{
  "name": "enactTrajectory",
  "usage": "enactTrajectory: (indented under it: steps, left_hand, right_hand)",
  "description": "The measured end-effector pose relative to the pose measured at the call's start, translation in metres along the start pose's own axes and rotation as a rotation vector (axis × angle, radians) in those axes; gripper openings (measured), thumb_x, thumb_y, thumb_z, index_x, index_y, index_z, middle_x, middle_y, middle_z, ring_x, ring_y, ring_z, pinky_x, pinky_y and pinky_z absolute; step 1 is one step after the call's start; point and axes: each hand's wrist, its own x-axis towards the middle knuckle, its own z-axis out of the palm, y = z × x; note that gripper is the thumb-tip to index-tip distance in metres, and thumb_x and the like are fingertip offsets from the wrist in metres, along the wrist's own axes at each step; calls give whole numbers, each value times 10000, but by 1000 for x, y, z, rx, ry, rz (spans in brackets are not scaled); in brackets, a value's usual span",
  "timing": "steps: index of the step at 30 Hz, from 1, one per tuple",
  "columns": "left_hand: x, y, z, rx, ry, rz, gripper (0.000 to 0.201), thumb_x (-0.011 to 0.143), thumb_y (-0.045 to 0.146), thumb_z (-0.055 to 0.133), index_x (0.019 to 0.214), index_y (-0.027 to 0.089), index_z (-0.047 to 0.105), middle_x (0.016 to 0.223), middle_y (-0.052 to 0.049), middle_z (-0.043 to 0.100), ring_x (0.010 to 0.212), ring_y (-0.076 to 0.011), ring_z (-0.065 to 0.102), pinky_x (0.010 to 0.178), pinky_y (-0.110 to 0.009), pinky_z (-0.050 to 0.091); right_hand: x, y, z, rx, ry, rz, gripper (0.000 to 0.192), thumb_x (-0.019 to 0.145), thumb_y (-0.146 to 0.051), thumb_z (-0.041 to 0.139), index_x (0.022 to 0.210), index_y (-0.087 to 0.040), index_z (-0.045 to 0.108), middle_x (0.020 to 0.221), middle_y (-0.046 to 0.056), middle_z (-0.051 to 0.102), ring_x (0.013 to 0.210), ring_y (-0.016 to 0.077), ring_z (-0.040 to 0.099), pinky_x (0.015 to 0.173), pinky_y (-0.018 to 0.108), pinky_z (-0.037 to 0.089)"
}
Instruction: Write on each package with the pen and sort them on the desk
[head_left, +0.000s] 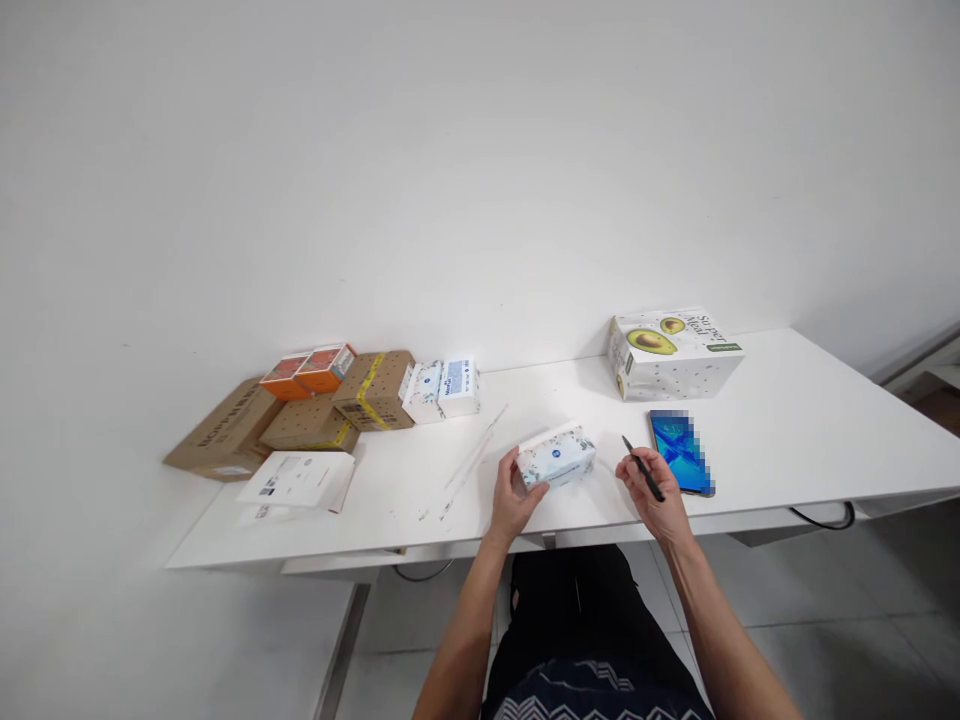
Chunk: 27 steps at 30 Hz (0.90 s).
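Observation:
A white and pale blue box with a leaf print [568, 457], shaped like a tissue box, rests on the table near its front edge. Around its left end, thumb in front and fingers behind, my left hand [514, 497] is closed. My right hand [655, 490], to the right of the box, grips a black pen [646, 474] between thumb and fingers. The pen's tip points up and left, apart from the box. Just right of that hand lies a phone [681, 452] with a lit blue screen.
A white avocado-print box [679, 355] stands at the back right. Brown cartons [376, 390], orange boxes [309, 371], two small white boxes [442, 388] and a white flat packet [298, 480] fill the left end. The white table [810, 420] meets a wall behind.

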Motion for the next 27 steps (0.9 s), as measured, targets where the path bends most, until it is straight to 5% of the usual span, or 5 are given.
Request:
enactTrajectory:
  steps: [7,10,13,19,27]
  left_hand:
    - [-8,11,3,-22,-157,26,788,775,446,660,1412,212,261,1431,-171,360,1326,-290,394,1075,-442,362]
    - [-7,14,7,-38,-153,-21,840,741,467,693,1415,207,264,1432,-168,355,1326,-296,382,1079,-442,347]
    - [-2,19,8,-203,-113,-172,880,730,494,702,1425,211,240,1286,-142,508,1188,-256,515,1005,-400,416]
    - [10,34,-4,-357,33,-601,765,795,677,503,1403,241,344,1062,-98,616,700,-151,611,636,-286,489]
    - [6,58,-8,-655,53,-692,753,804,688,478,1384,216,390,1263,-120,553,688,-138,610,534,-244,469]
  right_hand:
    - [3,-33,36,-93,-38,-207,240,887,-433,511,747,-242,471,469,-86,407,483,109,438,572,249,405]
    - [10,-28,40,-288,28,-282,240,895,-441,475,896,-228,585,629,-22,594,633,150,568,668,294,459]
    - [17,-16,36,-458,95,-331,325,886,-466,471,1040,-214,607,956,62,679,961,220,616,878,393,455]
    - [17,7,22,-409,94,-104,406,871,-549,450,1108,-239,563,1206,95,594,994,229,622,815,388,514]
    - [1,7,28,-457,50,-86,394,884,-544,435,1113,-251,567,1229,81,594,986,221,616,784,364,519]
